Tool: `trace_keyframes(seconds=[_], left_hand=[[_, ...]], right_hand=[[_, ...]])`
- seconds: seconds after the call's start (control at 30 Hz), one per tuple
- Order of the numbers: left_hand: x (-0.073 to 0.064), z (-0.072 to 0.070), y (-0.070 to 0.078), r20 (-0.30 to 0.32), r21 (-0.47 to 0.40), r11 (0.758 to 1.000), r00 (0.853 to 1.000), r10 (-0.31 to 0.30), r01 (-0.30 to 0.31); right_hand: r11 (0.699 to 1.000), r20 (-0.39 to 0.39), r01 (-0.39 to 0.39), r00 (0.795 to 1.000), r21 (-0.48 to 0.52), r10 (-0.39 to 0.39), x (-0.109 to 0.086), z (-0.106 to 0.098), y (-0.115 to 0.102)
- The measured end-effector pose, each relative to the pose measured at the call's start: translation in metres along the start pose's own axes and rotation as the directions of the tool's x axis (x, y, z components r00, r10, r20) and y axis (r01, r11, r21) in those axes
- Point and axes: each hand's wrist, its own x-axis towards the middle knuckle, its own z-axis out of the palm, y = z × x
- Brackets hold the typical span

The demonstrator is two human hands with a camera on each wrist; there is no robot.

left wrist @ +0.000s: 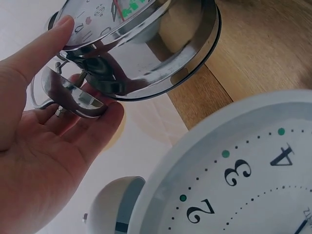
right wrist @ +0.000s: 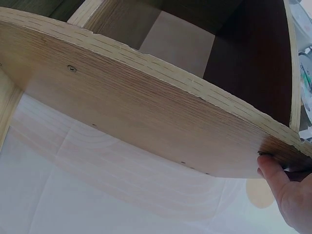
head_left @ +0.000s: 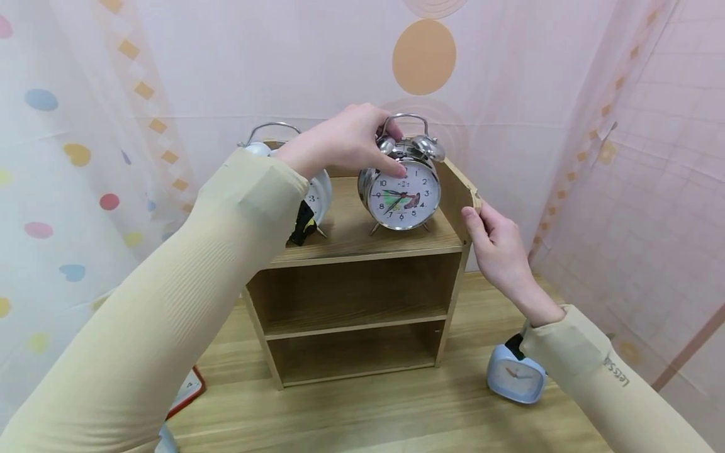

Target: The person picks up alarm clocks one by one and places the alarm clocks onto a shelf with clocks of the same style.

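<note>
On top of the wooden shelf (head_left: 345,236), my left hand (head_left: 354,141) pinched the silver clock (head_left: 403,211) near a white clock (head_left: 320,196); my right hand (head_left: 501,255) gripped the shelf's side panel (head_left: 453,198).

Silver twin-bell alarm clock (head_left: 403,204), white dial with black numerals, stands upright on thin legs on the upper board of the wooden shelf (head_left: 362,258), near its right side. Shelf: light grain, two open compartments below, upright on the tabletop (head_left: 368,415).

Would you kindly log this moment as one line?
Left hand: holds silver clock | Right hand: grips wooden side panel | Silver clock: upright, beside white clock
</note>
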Motion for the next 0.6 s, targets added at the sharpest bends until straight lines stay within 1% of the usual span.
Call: trace_keyframes(seconds=[0.13, 0.4, 0.6], left_hand=[[0.0024, -0.0007, -0.001, 0.011, -0.006, 1.0, 1.0, -0.008, 0.008], [0.005, -0.0011, -0.0021, 0.051, -0.008, 1.0, 0.999, -0.016, 0.016], [0.0064, -0.0015, -0.0023, 0.056, -0.01, 1.0, 0.998, -0.007, 0.008]], right_hand=[[1.0, -0.011, 0.002, 1.0, 0.007, -0.002, -0.0005, 0.0006, 0.0006], [1.0, -0.019, -0.001, 1.0, 0.003, 0.001, -0.003, 0.0022, 0.0008], [1.0, -0.028, -0.005, 1.0, 0.012, 0.005, -0.0026, 0.0033, -0.0008]])
